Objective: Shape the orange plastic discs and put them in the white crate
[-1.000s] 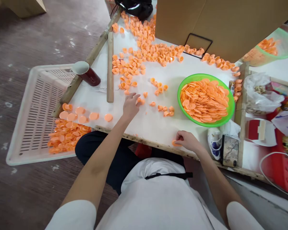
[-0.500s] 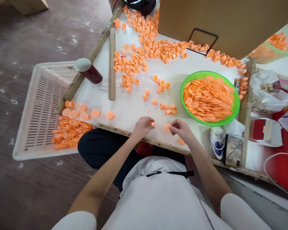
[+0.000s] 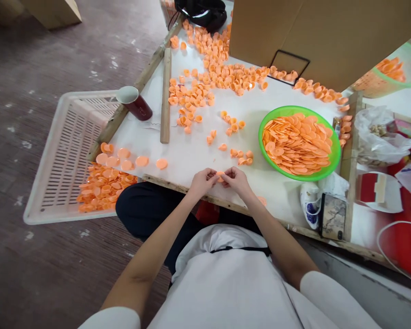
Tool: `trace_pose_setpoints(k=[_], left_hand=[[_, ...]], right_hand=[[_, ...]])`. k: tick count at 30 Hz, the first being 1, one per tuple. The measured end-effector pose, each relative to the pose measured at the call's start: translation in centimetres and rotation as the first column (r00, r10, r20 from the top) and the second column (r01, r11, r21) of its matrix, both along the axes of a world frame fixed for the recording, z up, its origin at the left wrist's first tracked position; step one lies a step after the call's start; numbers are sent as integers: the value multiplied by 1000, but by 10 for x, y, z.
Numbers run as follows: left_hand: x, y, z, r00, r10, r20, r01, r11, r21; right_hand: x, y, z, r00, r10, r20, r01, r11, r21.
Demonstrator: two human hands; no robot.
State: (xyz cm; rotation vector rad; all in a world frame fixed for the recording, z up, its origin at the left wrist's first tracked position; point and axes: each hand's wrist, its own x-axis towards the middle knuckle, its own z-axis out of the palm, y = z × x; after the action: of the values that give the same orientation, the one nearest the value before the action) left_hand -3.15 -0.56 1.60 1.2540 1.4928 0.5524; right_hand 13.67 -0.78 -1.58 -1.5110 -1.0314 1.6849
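Note:
My left hand [image 3: 204, 181] and my right hand [image 3: 236, 180] meet near the table's front edge, fingertips pinched together. Between them shows an orange plastic disc [image 3: 220, 176], gripped by my right fingers. The small orange cup in my left fingers is mostly hidden by them and the disc. Beyond the hands lie several loose small orange cups [image 3: 241, 155] on the white tabletop [image 3: 192, 155]. To the right, a green bowl [image 3: 265, 157] holds a heap of flat orange discs [image 3: 297, 144]. One more disc [image 3: 261, 201] lies beside my right forearm.
A white slotted basket [image 3: 60, 151] with orange pieces stands at the left below the table. A dark red mug [image 3: 139, 107], a wooden strip [image 3: 165, 98] and a large cardboard box [image 3: 294, 36] bound the work area. A phone [image 3: 332, 217] lies at the right front.
My right hand has moved left with the disc, bringing it against the cup in my left fingers. The hands were apart before. The camera view has shifted slightly.

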Motion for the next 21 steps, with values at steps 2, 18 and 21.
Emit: trace_pose_setpoints(k=[2, 18, 21], left_hand=[[3, 5, -9, 998, 31, 54, -29, 999, -42], [0, 24, -17, 996, -25, 86, 37, 988, -147], [0, 27, -19, 992, 18, 127, 7, 981, -195]], right_hand=[[-5, 7, 0, 998, 17, 61, -17, 1000, -8], [9, 26, 0, 983, 175, -54, -180, 978, -110], [6, 28, -2, 986, 164, -11, -164, 980, -114]])
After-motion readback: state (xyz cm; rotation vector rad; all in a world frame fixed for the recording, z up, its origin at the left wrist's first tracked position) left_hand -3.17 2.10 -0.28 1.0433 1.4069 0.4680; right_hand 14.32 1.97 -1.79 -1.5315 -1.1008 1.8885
